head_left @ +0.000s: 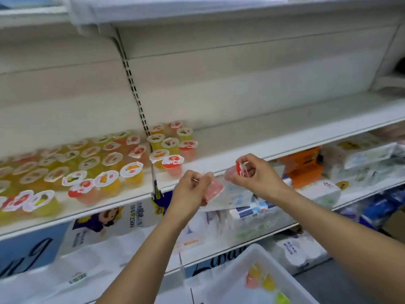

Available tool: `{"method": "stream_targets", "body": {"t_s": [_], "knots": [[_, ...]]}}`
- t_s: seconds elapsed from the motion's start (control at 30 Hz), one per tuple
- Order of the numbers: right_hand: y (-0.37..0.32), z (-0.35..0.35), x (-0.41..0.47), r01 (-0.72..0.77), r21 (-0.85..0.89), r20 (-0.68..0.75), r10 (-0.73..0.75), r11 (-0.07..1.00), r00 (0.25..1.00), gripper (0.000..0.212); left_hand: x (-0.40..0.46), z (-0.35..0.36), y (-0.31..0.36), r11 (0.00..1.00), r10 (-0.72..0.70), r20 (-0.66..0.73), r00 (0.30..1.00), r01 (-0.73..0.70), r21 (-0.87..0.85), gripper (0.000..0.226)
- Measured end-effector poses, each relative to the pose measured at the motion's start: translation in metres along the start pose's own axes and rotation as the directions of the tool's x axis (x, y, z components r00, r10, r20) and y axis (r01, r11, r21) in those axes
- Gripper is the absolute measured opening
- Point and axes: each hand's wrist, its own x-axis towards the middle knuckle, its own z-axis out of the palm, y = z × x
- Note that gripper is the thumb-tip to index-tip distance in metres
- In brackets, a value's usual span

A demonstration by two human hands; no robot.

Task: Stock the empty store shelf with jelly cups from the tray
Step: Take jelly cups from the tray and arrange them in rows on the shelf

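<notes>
Left hand [192,189] curled around a pink jelly cup [213,189], cup tipped on its side; right hand [256,174] pinching a second pink cup [237,171] near its red-printed lid, also tilted. Both held just in front of the shelf [252,139] edge, cups close together but whether touching cannot be told (motion blur). Left of the hands, stocked cups [87,163] fill the shelf in rows; right of them the shelf board is bare. Tray [238,257] sits below the hands, a few cups [260,279] remaining. Judgement: cups look light, thin-walled plastic, foil lid fragile; grip by the side wall below the rim, not the lid, light squeeze only
</notes>
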Motion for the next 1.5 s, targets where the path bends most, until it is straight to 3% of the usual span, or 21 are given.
{"method": "stream_targets", "body": {"t_s": [0.13,0.3,0.43,0.7,0.8,0.87,0.97,1.03,1.1,1.17,1.23,1.3,1.37,1.5], "knots": [[-0.029,0.015,0.028,0.095,-0.125,0.045,-0.09,0.988,0.995,0.037,0.006,-0.035,0.017,0.998,0.032,-0.072,0.997,-0.035,-0.043,0.028],[-0.053,0.038,0.059,0.105,-0.293,0.096,-0.08,0.95,0.992,0.062,0.02,-0.072,0.031,0.988,0.057,-0.168,0.984,-0.08,-0.135,0.027],[-0.062,0.053,0.075,0.145,-0.42,0.172,-0.079,0.896,0.982,0.049,0.031,-0.096,0.037,0.977,0.049,-0.245,0.968,-0.097,-0.188,0.033],[-0.064,0.072,0.082,0.201,-0.504,0.247,-0.083,0.84,0.965,0.046,0.041,-0.114,0.04,0.991,0.092,-0.313,0.945,-0.117,-0.061,0.035],[-0.062,0.067,0.08,0.273,-0.636,0.21,-0.178,0.722,0.961,0.064,0.047,-0.11,0.039,0.993,0.068,-0.299,0.952,-0.092,-0.069,0.037],[-0.072,0.061,0.073,0.35,-0.556,0.158,-0.318,0.754,0.935,0.066,0.054,-0.104,0.04,0.986,0.029,-0.259,0.965,-0.07,-0.149,0.041],[-0.098,0.054,0.062,0.385,-0.056,0.17,-0.371,0.921,0.913,0.063,0.063,-0.09,0.049,0.932,-0.027,-0.156,0.987,-0.032,-0.362,0.046],[-0.106,0.056,0.066,0.362,0.127,0.141,-0.378,0.924,0.915,0.063,0.069,-0.078,0.06,0.882,-0.016,-0.074,0.997,-0.021,-0.471,0.043],[-0.106,0.057,0.076,0.369,0.214,0.018,-0.382,0.904,0.924,0.056,0.076,-0.066,0.071,0.858,0.024,-0.008,1.0,-0.025,-0.513,0.034],[-0.101,0.052,0.091,0.344,0.214,-0.06,-0.339,0.914,0.939,0.053,0.087,-0.059,0.077,0.926,0.041,0.0,0.999,-0.038,-0.376,0.025],[-0.09,0.042,0.109,0.263,0.098,-0.091,-0.254,0.96,0.963,0.054,0.105,-0.061,0.076,0.993,0.085,-0.062,0.994,-0.09,-0.081,0.027],[-0.071,0.033,0.129,0.147,-0.051,-0.105,-0.152,0.988,0.983,0.055,0.127,-0.07,0.074,0.977,0.169,-0.102,0.98,-0.153,0.148,0.027],[-0.049,0.029,0.152,0.05,-0.245,-0.098,-0.076,0.968,0.992,0.05,0.15,-0.081,0.072,0.909,0.239,-0.055,0.969,-0.204,0.363,0.027],[-0.019,0.041,0.19,-0.037,-0.465,-0.025,0.029,0.885,0.999,0.031,0.201,-0.096,0.061,0.612,0.24,0.127,0.962,-0.252,0.75,0.034]]}}
